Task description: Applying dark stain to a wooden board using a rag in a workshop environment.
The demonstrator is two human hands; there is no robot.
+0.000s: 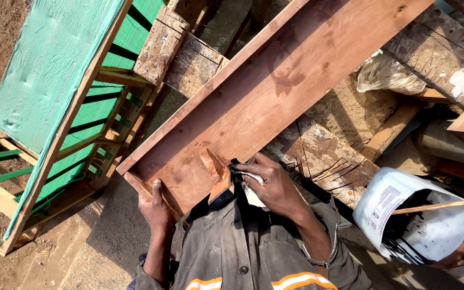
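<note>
The reddish board (275, 91) is laid with its long axis running up and away to the right. Its near end is steadied by the left hand (156, 207), fingers closed on the edge. A white cloth (251, 185) is pinched by the right hand (275, 185), touching the near end.
</note>
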